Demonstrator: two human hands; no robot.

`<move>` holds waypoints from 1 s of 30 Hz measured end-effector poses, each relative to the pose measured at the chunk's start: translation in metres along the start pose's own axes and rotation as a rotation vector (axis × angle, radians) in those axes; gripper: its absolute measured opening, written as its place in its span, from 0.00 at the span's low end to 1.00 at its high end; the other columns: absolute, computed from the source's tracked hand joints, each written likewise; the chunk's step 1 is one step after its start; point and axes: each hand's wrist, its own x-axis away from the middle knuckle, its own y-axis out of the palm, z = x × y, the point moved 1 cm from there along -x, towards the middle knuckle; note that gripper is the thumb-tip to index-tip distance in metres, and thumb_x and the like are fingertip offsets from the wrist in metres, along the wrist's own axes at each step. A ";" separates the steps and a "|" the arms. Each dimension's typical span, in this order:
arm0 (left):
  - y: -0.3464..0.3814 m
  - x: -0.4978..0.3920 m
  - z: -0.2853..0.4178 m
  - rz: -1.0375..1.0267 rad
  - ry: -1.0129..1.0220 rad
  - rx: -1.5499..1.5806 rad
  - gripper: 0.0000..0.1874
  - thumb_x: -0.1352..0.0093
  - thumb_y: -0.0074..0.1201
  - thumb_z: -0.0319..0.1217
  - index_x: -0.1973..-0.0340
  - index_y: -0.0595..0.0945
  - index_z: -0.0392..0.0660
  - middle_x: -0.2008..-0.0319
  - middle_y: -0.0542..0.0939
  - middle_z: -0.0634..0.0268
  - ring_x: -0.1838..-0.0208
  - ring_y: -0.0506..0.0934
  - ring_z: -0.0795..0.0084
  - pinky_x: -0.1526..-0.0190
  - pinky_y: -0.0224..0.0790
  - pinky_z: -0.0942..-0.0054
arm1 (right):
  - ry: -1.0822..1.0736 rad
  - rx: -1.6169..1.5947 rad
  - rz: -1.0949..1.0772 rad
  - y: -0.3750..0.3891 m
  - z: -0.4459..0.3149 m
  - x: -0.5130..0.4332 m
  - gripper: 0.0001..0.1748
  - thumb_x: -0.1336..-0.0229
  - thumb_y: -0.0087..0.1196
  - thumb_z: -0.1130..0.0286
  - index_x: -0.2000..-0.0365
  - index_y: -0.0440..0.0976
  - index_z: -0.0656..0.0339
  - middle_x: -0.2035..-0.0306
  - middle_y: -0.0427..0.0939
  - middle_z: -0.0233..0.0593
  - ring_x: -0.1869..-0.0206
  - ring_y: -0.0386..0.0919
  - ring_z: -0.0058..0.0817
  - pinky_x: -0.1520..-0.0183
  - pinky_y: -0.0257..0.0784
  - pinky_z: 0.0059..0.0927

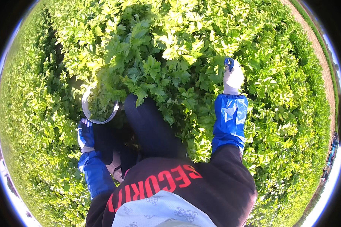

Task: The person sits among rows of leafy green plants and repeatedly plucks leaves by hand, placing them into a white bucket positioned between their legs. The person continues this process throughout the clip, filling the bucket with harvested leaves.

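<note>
My left hand, in a blue and white glove below a blue sleeve cover, is beside a round white bucket at my left leg. Cut or loose leaves show inside the bucket's rim; whether the fingers hold it cannot be told. My right hand, in a similar glove, is at the right among leafy green plants that look like celery or parsley. Its fingers look curled, but what they may hold is hidden.
Dense leafy plants surround my dark-clothed legs. A darker gap between rows runs at the upper left. A bare dirt strip curves along the right, with small distant objects by the field's edge.
</note>
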 end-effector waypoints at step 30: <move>0.008 0.001 0.007 0.057 0.001 -0.172 0.30 0.30 0.42 0.46 0.38 0.64 0.39 0.42 0.70 0.60 0.39 0.67 0.64 0.34 0.54 0.63 | 0.605 -0.783 -0.081 0.088 0.084 -0.122 0.09 0.45 0.55 0.67 0.70 0.74 0.63 0.82 0.73 0.32 0.85 0.68 0.18 0.82 0.66 0.23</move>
